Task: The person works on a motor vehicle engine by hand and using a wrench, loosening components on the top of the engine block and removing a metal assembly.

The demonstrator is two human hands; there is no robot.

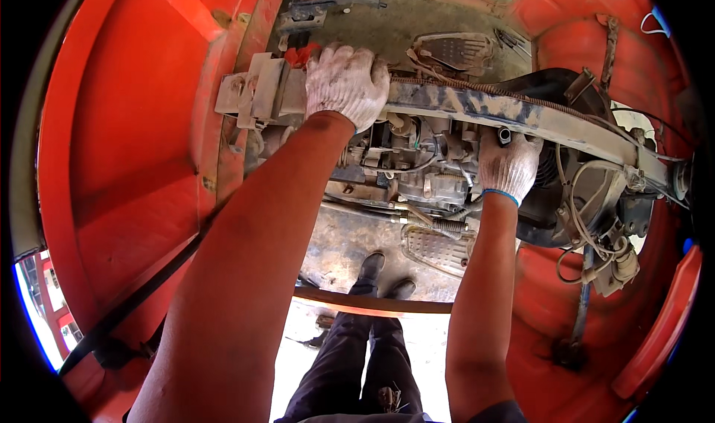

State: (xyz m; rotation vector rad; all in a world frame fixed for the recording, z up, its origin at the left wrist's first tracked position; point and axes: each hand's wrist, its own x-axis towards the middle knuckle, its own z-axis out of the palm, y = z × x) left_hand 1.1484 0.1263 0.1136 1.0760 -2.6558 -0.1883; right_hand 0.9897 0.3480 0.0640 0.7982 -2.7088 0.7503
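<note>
My left hand (347, 86), in a soiled white knit glove, lies over the dirty metal beam (439, 103) that crosses the red vehicle body, its fingers curled over the far side. Just beneath that beam, farther right, my right hand (511, 166) wears a similar glove with a blue cuff. It is closed round a dark tool with a hollow round end (505, 135); its other end is hidden. Beside this hand sits a greasy engine (432, 188) with hoses and metal fittings. A red cloth-like piece (301, 55) lies by my left fingers.
Red body panels (134, 110) rise on both sides. Loose cables (577, 207) and a hanging connector (624, 263) are at the right. Perforated metal plates (454, 51) lie beyond and in front of the engine. Several thin tools (512, 42) rest at the far side.
</note>
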